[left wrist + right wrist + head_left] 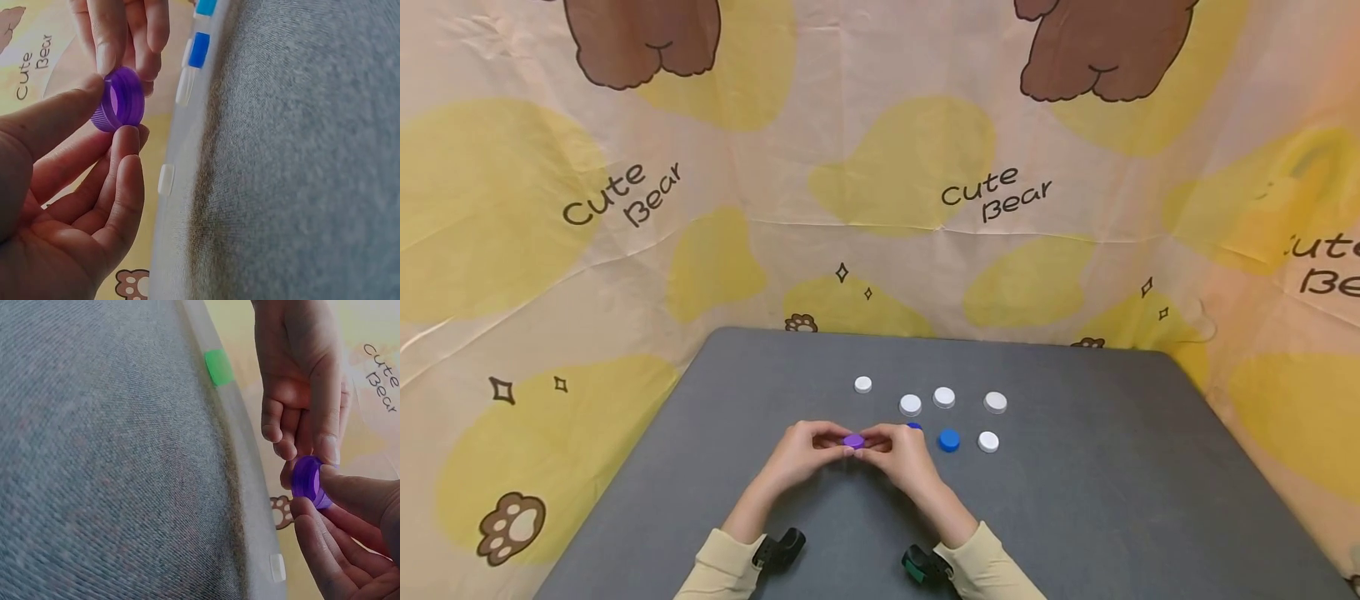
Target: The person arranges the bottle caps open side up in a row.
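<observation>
Above the near half of the table, a purple bottle cap (853, 442) is held between both hands. My left hand (808, 450) pinches one side of it with thumb and fingers, and my right hand (898, 454) pinches the other. The wrist views show the cap on edge, its hollow inside and ribbed outer wall visible; in the left wrist view the purple cap (125, 100) stands clear of the table. Just past my right hand's knuckles a dark blue cap (914, 426) is mostly hidden. Right of it lie a blue cap (949, 441) and a white cap (988, 442).
Farther back on the grey table (1112, 483) several white caps lie in a loose row, from a small white cap (863, 384) to another white cap (996, 402). The right wrist view shows a green cap (218, 367). A printed cloth (887, 167) hangs behind the table.
</observation>
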`<state>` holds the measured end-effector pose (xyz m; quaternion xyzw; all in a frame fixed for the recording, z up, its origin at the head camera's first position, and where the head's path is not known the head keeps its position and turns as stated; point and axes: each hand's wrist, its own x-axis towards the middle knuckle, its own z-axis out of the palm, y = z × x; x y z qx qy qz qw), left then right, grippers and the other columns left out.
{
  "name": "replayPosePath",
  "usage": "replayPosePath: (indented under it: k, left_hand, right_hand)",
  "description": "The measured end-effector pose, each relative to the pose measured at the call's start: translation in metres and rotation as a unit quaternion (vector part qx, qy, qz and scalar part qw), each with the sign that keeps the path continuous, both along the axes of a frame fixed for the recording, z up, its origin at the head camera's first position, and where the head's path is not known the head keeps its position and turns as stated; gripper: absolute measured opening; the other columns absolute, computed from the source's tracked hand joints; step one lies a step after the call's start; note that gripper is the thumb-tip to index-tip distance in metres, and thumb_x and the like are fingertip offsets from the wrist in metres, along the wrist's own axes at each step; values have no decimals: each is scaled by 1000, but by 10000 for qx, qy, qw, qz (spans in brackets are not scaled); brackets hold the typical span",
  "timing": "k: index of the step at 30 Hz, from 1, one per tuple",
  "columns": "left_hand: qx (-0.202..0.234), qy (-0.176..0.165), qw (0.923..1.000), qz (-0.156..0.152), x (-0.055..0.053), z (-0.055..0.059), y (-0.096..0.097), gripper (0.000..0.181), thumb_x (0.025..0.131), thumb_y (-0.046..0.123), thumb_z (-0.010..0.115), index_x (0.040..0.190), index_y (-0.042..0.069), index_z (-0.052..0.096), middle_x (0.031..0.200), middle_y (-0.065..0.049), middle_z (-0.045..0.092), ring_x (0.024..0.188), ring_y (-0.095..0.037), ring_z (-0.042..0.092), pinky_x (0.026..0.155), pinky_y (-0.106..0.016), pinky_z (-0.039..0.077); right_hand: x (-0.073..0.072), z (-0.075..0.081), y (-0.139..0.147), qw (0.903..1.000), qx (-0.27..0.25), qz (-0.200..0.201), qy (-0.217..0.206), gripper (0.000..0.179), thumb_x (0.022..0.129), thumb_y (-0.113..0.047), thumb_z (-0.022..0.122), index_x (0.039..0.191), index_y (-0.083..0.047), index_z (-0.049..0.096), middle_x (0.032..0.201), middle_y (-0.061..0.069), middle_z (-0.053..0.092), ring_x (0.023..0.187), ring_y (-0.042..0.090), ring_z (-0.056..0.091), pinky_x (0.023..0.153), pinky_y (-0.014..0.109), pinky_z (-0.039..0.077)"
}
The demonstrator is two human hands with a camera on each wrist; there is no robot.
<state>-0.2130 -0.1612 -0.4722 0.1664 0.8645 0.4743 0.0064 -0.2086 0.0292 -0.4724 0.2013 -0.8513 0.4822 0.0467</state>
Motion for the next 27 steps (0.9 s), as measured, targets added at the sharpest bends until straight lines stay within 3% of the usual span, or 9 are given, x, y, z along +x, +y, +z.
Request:
replayPosePath:
  k: [10,16,23,27]
  left_hand:
    - [-69,-44,10000,-13,4,3,-5,23,75,36,68,93,20,67,82,6,67,72,-5,62,63,-20,48]
    - [102,-77,9999,18,2,0,-6,17,79,25,66,91,14,68,80,-2,67,70,-15,63,60,-23,47]
    - [207,-176,9996,7,1,-2,-8,17,79,35,63,87,21,67,75,0,66,65,-12,62,58,-24,48]
    - [371,-152,9991,-116,5,3,-8,15,80,29,63,87,17,67,75,-3,66,67,-18,62,59,-30,49]
  right_hand:
    - [3,2,-1,9998,-150,110,-6,28,73,-26,72,94,-8,68,81,4,69,69,4,64,57,15,48]
    - [2,0,-3,9997,-234,108,-4,25,74,-26,71,93,-11,68,82,1,69,68,2,63,58,16,48]
    - [1,-2,-5,9989,-406,128,-187,21,77,-30,68,91,-14,67,77,-2,68,63,3,62,54,19,48]
    - [1,-3,-6,9980,-523,158,-328,21,79,-30,65,89,-12,67,72,-1,67,61,6,63,54,19,48]
